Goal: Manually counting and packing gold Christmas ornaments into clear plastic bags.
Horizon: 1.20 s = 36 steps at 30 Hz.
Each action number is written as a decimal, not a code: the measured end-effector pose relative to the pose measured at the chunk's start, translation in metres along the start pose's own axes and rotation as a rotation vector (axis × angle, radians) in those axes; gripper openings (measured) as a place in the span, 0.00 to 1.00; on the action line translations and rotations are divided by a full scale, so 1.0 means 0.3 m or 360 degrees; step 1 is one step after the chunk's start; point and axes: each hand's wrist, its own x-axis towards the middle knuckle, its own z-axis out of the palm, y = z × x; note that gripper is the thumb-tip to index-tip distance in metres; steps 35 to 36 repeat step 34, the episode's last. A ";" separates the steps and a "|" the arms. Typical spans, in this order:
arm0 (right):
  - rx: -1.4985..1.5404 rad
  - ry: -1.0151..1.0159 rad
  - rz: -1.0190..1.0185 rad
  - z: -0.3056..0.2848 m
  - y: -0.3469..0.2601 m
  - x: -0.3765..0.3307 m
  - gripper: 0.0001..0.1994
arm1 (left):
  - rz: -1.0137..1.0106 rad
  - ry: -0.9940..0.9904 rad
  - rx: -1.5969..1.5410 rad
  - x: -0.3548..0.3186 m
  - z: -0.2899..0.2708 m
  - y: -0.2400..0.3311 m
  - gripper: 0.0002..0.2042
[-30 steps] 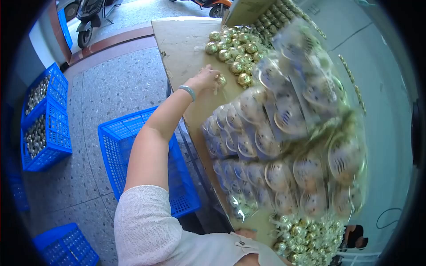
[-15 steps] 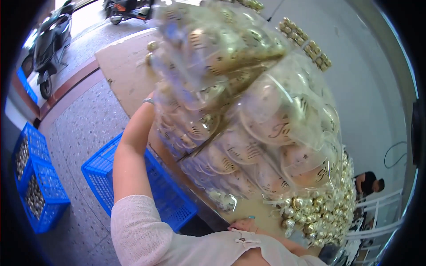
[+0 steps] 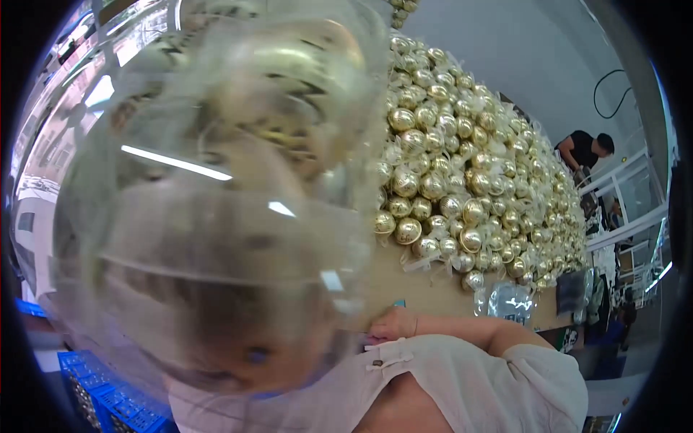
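A big clear plastic bag [image 3: 216, 216] stuffed with gold balls fills the left half of the head view, blurred and very close to the camera. My left hand is hidden behind it. My right hand [image 3: 393, 325] rests at the near edge of the brown table [image 3: 426, 292], its fingers curled in with nothing visible in them. Just beyond it a large heap of shiny gold balls [image 3: 469, 166] covers the table.
A small clear bag [image 3: 509, 299] lies on the table near the heap's front. Blue plastic crates [image 3: 94, 404] stand on the floor at lower left. Another person in a black top [image 3: 585, 148] bends over white railings at the far right.
The bag of gold balls has come up from the table toward the camera and now blocks most of the view. My left arm, seen reaching to the bags before, is now covered.
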 end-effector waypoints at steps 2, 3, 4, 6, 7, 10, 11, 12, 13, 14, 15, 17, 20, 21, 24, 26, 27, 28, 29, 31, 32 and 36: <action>-0.0076 0.0038 -0.0104 -0.115 -0.090 0.069 0.10 | -0.0036 0.0133 0.0056 -0.036 -0.031 0.015 0.16; -0.0041 0.0058 -0.0085 -0.133 -0.103 0.081 0.10 | -0.0049 0.0192 0.0083 0.115 -0.128 -0.082 0.16; -0.0011 -0.0038 -0.0086 -0.139 -0.115 0.090 0.11 | -0.0064 0.0267 0.0126 0.273 -0.262 -0.189 0.16; 0.0027 -0.0162 -0.0083 -0.136 -0.112 0.094 0.11 | -0.0085 0.0395 0.0177 0.324 -0.498 -0.335 0.16; 0.0045 -0.0191 -0.0109 -0.122 -0.104 0.108 0.11 | -0.0085 0.0473 0.0206 0.306 -0.506 -0.323 0.16; 0.0057 -0.0193 -0.0024 -0.115 -0.063 0.071 0.09 | -0.0545 -0.0215 -0.0572 -0.087 -0.311 0.003 0.15; 0.0204 -0.0162 -0.0121 -0.149 -0.095 0.060 0.08 | -0.0675 -0.0579 -0.0290 -0.211 -0.257 0.133 0.20; 0.0345 -0.0130 -0.0217 -0.197 -0.125 0.031 0.08 | -0.0654 -0.0730 -0.0255 -0.319 -0.179 0.250 0.22; 0.0363 -0.0128 -0.0256 -0.251 -0.171 -0.009 0.08 | -0.0638 -0.0839 -0.0213 -0.419 -0.089 0.402 0.24; 0.0554 -0.0180 -0.0279 -0.314 -0.216 -0.061 0.09 | -0.0596 -0.1010 -0.0210 -0.464 -0.010 0.455 0.25; 0.0742 -0.0236 -0.0301 -0.369 -0.250 -0.120 0.09 | -0.0553 -0.1182 -0.0209 -0.493 0.081 0.506 0.27; 0.0709 -0.0139 -0.0305 -0.463 -0.263 -0.263 0.10 | -0.0443 -0.1290 -0.0138 -0.511 0.370 0.658 0.25; 0.0649 0.0056 -0.0227 -0.592 -0.287 -0.544 0.10 | 0.0552 -0.1391 -0.0028 -0.530 0.811 0.798 0.23; 0.0622 0.0116 -0.0127 -0.609 -0.297 -0.646 0.10 | 0.0920 -0.1351 0.0107 -0.546 0.947 0.853 0.23; 0.0704 0.0285 0.0016 -0.606 -0.299 -0.954 0.07 | 0.1203 -0.1249 0.0288 -0.605 1.259 0.973 0.23; 0.0648 0.0449 -0.0035 -0.616 -0.282 -1.151 0.06 | 0.1275 -0.1178 0.0491 -0.603 1.473 0.938 0.24; 0.0506 0.0704 0.0028 -0.655 -0.299 -1.250 0.06 | 0.1341 -0.1068 0.0704 -0.585 1.548 0.913 0.25; 0.0364 0.0964 0.0101 -0.700 -0.327 -1.352 0.06 | 0.1408 -0.0959 0.0911 -0.574 1.612 0.894 0.26; 0.0072 0.1244 0.0043 -0.760 -0.373 -1.448 0.06 | 0.1422 -0.0954 0.0946 -0.541 1.633 0.869 0.26; 0.0047 0.1627 -0.0006 -0.807 -0.371 -1.581 0.05 | 0.2062 -0.0780 0.1245 -0.467 1.610 0.796 0.27; 0.0101 0.1668 -0.0018 -0.810 -0.366 -1.641 0.05 | 0.1911 -0.0642 0.1355 -0.523 1.587 0.864 0.27; 0.0155 0.1760 -0.0045 -0.807 -0.387 -1.747 0.05 | 0.1615 -0.0772 0.1252 -0.611 1.515 1.123 0.30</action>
